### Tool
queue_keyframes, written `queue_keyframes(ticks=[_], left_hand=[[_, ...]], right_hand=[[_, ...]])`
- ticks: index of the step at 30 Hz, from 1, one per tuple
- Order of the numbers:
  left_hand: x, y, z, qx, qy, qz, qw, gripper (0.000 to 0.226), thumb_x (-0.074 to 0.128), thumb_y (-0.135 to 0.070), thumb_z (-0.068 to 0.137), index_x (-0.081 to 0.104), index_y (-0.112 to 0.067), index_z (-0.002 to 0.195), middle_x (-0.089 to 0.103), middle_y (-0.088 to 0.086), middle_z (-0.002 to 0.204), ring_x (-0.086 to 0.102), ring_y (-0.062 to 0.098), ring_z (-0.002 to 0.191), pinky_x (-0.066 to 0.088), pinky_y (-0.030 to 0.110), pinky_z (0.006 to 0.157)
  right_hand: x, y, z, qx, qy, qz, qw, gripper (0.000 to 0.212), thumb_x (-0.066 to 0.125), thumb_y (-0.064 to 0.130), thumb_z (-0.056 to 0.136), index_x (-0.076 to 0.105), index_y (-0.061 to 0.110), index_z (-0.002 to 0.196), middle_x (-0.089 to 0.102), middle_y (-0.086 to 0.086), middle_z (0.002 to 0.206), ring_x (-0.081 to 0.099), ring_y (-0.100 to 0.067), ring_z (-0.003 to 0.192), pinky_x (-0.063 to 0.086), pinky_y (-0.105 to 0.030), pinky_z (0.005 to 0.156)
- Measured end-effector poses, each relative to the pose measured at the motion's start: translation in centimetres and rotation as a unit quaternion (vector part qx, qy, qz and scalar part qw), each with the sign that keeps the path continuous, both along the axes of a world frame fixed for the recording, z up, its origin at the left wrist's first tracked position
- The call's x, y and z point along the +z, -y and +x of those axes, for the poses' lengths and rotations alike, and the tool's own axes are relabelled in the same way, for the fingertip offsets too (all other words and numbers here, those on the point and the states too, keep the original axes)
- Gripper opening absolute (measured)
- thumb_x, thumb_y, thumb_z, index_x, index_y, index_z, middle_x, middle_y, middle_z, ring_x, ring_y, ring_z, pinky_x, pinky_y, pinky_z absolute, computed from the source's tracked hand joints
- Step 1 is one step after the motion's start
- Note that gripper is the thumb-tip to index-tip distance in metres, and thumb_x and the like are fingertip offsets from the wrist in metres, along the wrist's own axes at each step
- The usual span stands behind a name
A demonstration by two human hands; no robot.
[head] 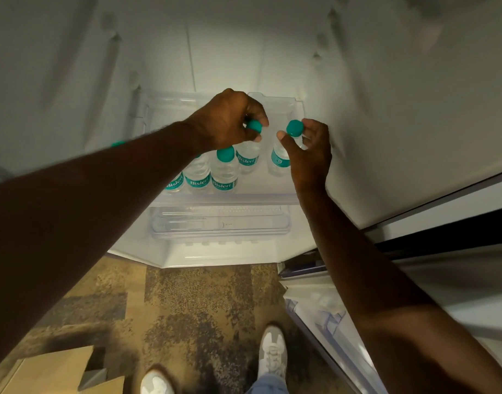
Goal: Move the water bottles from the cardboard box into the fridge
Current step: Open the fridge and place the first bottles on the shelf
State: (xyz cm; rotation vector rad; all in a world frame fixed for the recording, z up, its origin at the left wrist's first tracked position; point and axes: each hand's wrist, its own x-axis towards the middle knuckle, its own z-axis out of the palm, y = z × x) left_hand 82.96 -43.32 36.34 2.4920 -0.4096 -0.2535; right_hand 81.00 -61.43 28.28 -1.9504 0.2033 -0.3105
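The left hand [229, 120], at the middle of the frame, curls its fingers round the neck of a small Bisleri water bottle [248, 155], pinching just under its teal cap. Just to the right, the right hand [306, 149] grips a second bottle [279, 160] the same way, thumb on one side of the neck and fingers on the other, teal cap poking above them. Both bottles are clear plastic with a teal label band and stand upright on the clear fridge shelf [229, 199], slightly apart from each other.

Left of them, along the shelf's front edge, stands a row of matching bottles [224, 173], touching side by side, partly hidden under the left forearm. Below the shelf sits a clear crisper drawer [221, 223]. The open fridge door [414, 280] runs down the right of the frame. At lower left, on the mottled brown carpet [201, 308], lies the cardboard box [53, 371], flap open; its contents cannot be seen. Two pale sneakers [272, 354] show at the bottom edge.
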Motion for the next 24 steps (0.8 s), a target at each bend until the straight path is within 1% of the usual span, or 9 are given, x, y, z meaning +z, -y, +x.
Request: queue_keyframes(ticks=[3, 6, 9, 10, 13, 16, 19, 21, 24], left_hand=[[-0.6, -0.2, -0.2, 0.062, -0.016, -0.035, 0.997, 0.043, 0.080, -0.019, 0.084, 0.069, -0.012, 0.126, 0.070, 0.004, 0.125, 0.067, 0.020, 0.110, 0.052, 0.036, 0.104], [-1.0, -0.1, -0.4, 0.097, -0.018, -0.041, 0.994, 0.042, 0.081, -0.023, 0.084, 0.071, -0.013, 0.123, 0.071, 0.003, 0.124, 0.068, 0.019, 0.110, 0.052, 0.036, 0.104], [-1.0, 0.4, -0.5, 0.129, -0.013, -0.041, 0.991, 0.040, 0.081, -0.023, 0.083, 0.073, -0.013, 0.121, 0.072, 0.003, 0.120, 0.069, 0.018, 0.105, 0.052, 0.028, 0.097], [-1.0, 0.6, -0.5, 0.133, -0.011, -0.036, 0.990, 0.038, 0.082, -0.023, 0.083, 0.073, -0.013, 0.119, 0.073, 0.003, 0.118, 0.069, 0.018, 0.103, 0.051, 0.027, 0.094], [-0.5, 0.8, -0.5, 0.115, -0.006, -0.004, 0.993, 0.037, 0.083, -0.024, 0.082, 0.075, -0.013, 0.116, 0.074, 0.005, 0.113, 0.069, 0.019, 0.099, 0.053, 0.029, 0.092], [0.0, 0.8, -0.7, 0.089, 0.001, 0.027, 0.996, 0.038, 0.084, -0.027, 0.081, 0.076, -0.012, 0.114, 0.075, 0.006, 0.112, 0.070, 0.021, 0.098, 0.055, 0.037, 0.096], [0.0, 0.9, -1.1, 0.080, 0.005, 0.037, 0.996, 0.038, 0.082, -0.026, 0.082, 0.075, -0.012, 0.117, 0.074, 0.006, 0.115, 0.069, 0.022, 0.099, 0.054, 0.037, 0.096], [-0.2, 0.8, -1.3, 0.091, 0.002, 0.031, 0.995, 0.039, 0.081, -0.025, 0.084, 0.074, -0.012, 0.120, 0.073, 0.006, 0.119, 0.068, 0.022, 0.104, 0.053, 0.036, 0.098], [-0.4, 0.8, -1.2, 0.114, -0.009, 0.016, 0.993, 0.042, 0.081, -0.028, 0.084, 0.072, -0.014, 0.123, 0.071, 0.005, 0.122, 0.067, 0.021, 0.107, 0.052, 0.035, 0.100]], right_hand=[[-0.5, -0.1, 0.0, -0.034, 0.008, -0.005, 0.999, 0.047, 0.079, 0.036, 0.084, 0.056, 0.008, 0.114, 0.067, -0.002, 0.115, 0.061, -0.010, 0.098, 0.043, 0.003, 0.073], [-0.7, -0.3, 0.0, -0.042, 0.005, 0.001, 0.999, 0.042, 0.078, 0.033, 0.086, 0.057, 0.006, 0.110, 0.067, -0.003, 0.111, 0.061, -0.011, 0.095, 0.044, 0.001, 0.075], [-0.6, -0.3, -0.3, -0.041, 0.005, 0.030, 0.999, 0.038, 0.077, 0.027, 0.087, 0.059, 0.005, 0.111, 0.067, -0.005, 0.114, 0.063, -0.013, 0.099, 0.051, -0.014, 0.088], [-0.7, -0.3, -0.6, -0.041, 0.011, 0.041, 0.998, 0.036, 0.077, 0.023, 0.087, 0.059, 0.004, 0.112, 0.068, -0.006, 0.115, 0.064, -0.014, 0.102, 0.051, -0.017, 0.090], [-0.9, 0.2, -1.7, -0.031, 0.042, 0.073, 0.996, 0.032, 0.073, 0.013, 0.090, 0.060, 0.001, 0.117, 0.066, -0.008, 0.117, 0.064, -0.018, 0.109, 0.048, -0.009, 0.091], [-0.8, 0.7, -2.6, -0.019, 0.049, 0.111, 0.992, 0.032, 0.067, 0.013, 0.094, 0.059, 0.003, 0.123, 0.064, -0.003, 0.121, 0.062, -0.020, 0.116, 0.049, -0.016, 0.097], [-0.8, 0.7, -2.7, 0.010, 0.033, 0.120, 0.992, 0.033, 0.062, 0.017, 0.096, 0.058, 0.004, 0.126, 0.064, -0.006, 0.123, 0.062, -0.018, 0.115, 0.050, -0.015, 0.095], [-0.9, 0.7, -2.8, 0.049, 0.012, 0.112, 0.992, 0.031, 0.058, 0.014, 0.098, 0.057, 0.006, 0.127, 0.062, -0.004, 0.124, 0.062, -0.015, 0.114, 0.049, -0.012, 0.091], [-1.1, 0.7, -2.8, 0.080, -0.004, 0.097, 0.992, 0.026, 0.053, 0.004, 0.100, 0.053, 0.006, 0.126, 0.058, -0.001, 0.122, 0.061, 0.000, 0.106, 0.045, -0.005, 0.084]])
